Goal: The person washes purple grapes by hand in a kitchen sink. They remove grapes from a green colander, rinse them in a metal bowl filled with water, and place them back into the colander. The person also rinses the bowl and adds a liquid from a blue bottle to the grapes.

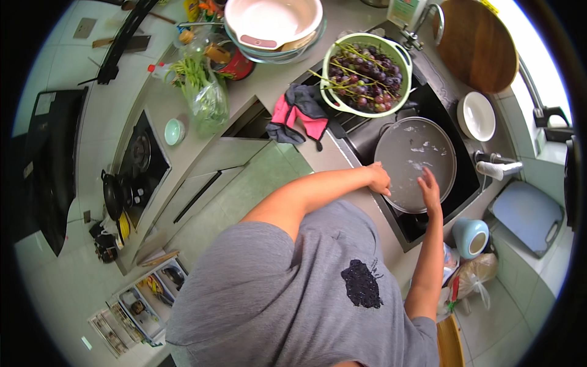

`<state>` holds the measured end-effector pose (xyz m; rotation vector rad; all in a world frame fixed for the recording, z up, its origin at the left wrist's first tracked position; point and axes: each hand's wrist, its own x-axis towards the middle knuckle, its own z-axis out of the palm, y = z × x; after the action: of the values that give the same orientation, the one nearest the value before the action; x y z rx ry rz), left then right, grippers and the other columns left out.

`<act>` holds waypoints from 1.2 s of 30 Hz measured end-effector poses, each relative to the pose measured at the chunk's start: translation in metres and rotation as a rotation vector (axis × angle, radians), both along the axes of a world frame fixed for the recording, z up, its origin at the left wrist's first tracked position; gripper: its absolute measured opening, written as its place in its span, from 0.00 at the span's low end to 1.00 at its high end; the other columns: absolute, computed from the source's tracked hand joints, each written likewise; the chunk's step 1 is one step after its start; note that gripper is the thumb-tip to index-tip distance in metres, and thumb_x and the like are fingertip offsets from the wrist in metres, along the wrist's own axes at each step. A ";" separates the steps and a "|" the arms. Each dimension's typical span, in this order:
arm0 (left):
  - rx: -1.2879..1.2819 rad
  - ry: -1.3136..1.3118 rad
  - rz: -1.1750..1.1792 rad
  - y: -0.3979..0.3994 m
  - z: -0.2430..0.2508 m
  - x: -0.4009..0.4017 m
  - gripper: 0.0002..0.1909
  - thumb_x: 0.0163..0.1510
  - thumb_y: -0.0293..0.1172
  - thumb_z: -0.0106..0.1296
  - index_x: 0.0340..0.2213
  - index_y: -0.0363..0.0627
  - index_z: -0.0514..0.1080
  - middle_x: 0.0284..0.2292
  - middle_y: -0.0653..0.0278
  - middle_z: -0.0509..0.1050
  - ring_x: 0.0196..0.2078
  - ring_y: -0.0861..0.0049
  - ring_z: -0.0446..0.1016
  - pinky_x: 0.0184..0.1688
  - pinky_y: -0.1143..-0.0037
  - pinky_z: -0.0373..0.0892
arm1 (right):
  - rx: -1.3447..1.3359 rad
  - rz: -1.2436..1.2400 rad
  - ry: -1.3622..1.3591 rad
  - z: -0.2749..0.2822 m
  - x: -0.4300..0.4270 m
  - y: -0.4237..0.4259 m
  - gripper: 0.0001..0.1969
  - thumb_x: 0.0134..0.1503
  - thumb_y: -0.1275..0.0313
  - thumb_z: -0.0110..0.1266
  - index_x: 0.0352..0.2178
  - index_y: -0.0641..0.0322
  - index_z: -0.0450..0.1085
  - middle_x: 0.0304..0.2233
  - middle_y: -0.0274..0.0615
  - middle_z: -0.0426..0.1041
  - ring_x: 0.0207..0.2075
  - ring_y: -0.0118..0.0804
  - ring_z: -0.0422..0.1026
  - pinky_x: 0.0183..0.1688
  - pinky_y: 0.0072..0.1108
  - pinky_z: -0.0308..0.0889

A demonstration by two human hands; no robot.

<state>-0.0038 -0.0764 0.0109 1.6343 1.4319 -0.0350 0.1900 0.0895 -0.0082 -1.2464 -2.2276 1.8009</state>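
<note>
A large round metal pan (415,151) lies in the dark sink, with white suds or wet patches on its grey surface. My left hand (379,179) is at its near left rim, fingers bent downward; whether they grip the rim is hidden. Over the pan's near right side, my right hand (429,189) has its fingers apart and holds nothing. Beyond the pan, a pale green colander (326,94) full of dark grapes (367,75) on stems rests across the sink. Pink and grey cloth gloves (300,114) lie on the counter edge left of it.
Right of the sink are a white bowl (477,116), a faucet (497,165), a blue cutting board (527,215) and a light blue jar (471,237). A round wooden board (477,46) leans behind. Stacked basins (275,20) and bagged greens (206,101) stand on the left counter.
</note>
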 end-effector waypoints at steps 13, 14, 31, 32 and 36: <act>0.250 0.406 0.024 -0.011 -0.004 -0.012 0.22 0.49 0.51 0.49 0.35 0.48 0.77 0.39 0.57 0.74 0.52 0.64 0.65 0.64 0.58 0.41 | -0.822 -0.293 0.234 0.031 -0.094 -0.049 0.23 0.60 0.64 0.45 0.53 0.66 0.60 0.51 0.47 0.66 0.50 0.40 0.68 0.53 0.29 0.63; 0.213 0.433 -0.016 -0.009 0.000 -0.013 0.22 0.49 0.52 0.48 0.34 0.47 0.77 0.37 0.57 0.75 0.51 0.63 0.65 0.64 0.58 0.41 | -0.794 -0.253 0.276 0.046 -0.094 -0.050 0.23 0.60 0.64 0.45 0.54 0.66 0.60 0.52 0.47 0.65 0.50 0.40 0.68 0.53 0.29 0.62; 0.169 0.276 -0.019 -0.012 0.009 -0.023 0.23 0.54 0.55 0.42 0.36 0.53 0.78 0.39 0.64 0.76 0.56 0.62 0.62 0.62 0.49 0.30 | 0.766 0.992 -0.602 -0.009 0.035 -0.063 0.09 0.51 0.69 0.47 0.29 0.51 0.75 0.28 0.39 0.77 0.34 0.41 0.76 0.45 0.36 0.65; 0.151 0.282 -0.027 -0.013 0.010 -0.024 0.24 0.55 0.55 0.42 0.37 0.53 0.78 0.39 0.63 0.76 0.56 0.62 0.62 0.62 0.49 0.30 | 0.787 0.991 -0.566 -0.010 0.036 -0.063 0.09 0.51 0.69 0.47 0.27 0.52 0.75 0.27 0.40 0.77 0.32 0.41 0.76 0.41 0.35 0.67; 0.160 0.307 -0.022 -0.016 0.009 -0.026 0.22 0.56 0.53 0.41 0.36 0.55 0.78 0.39 0.65 0.76 0.55 0.63 0.62 0.62 0.48 0.32 | 0.778 1.002 -0.532 0.006 0.028 -0.060 0.08 0.49 0.69 0.48 0.24 0.54 0.75 0.24 0.42 0.76 0.28 0.44 0.76 0.31 0.32 0.70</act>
<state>-0.0295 -0.0926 0.0204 1.8349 1.6843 -0.1955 0.2180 0.0291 -0.0021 -0.4569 -3.6870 0.3730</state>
